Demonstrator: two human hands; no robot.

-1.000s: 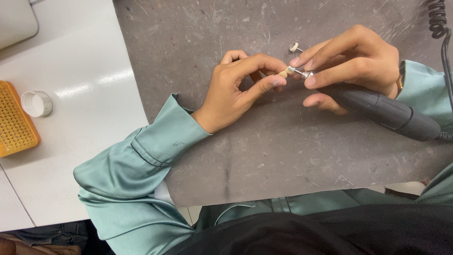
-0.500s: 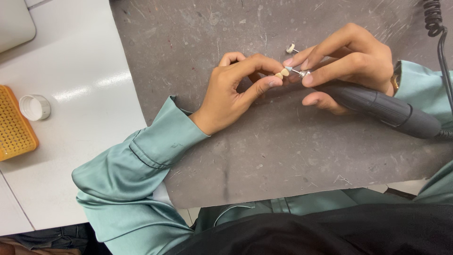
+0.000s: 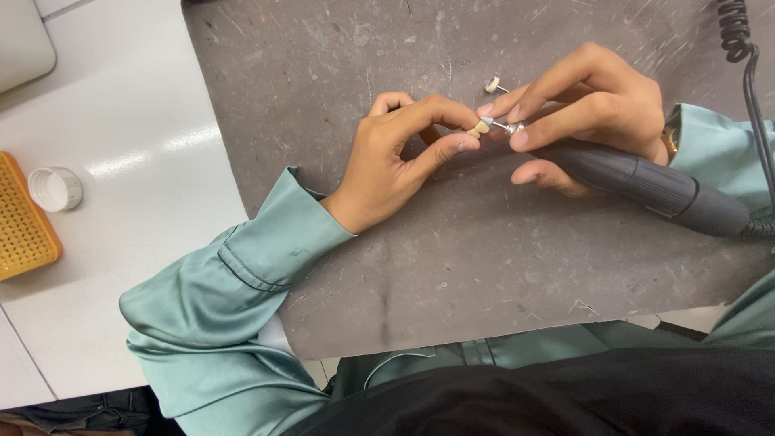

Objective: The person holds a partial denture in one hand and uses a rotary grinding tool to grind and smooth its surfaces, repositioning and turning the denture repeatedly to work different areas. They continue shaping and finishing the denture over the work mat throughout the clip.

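Observation:
My left hand [image 3: 400, 157] pinches a tiny cream-coloured tooth-shaped piece [image 3: 478, 128] between thumb and forefinger above a scuffed grey mat [image 3: 452, 266]. My right hand [image 3: 581, 109] grips a dark rotary handpiece [image 3: 646, 186] like a pen. Its small bit tip [image 3: 502, 126] touches the piece. A coiled black cord [image 3: 739, 36] runs from the handpiece toward the top right. Both arms wear green satin sleeves.
A spare white bit [image 3: 494, 84] lies on the mat just beyond my fingers. On the white table [image 3: 145, 137] to the left are a small white round cap [image 3: 55, 188], an orange perforated tray [image 3: 23, 222] and a grey object's corner [image 3: 23, 40].
Both hands stay together on the small piece; they have shifted only slightly within the view, as the camera drifted. The grips are unchanged.

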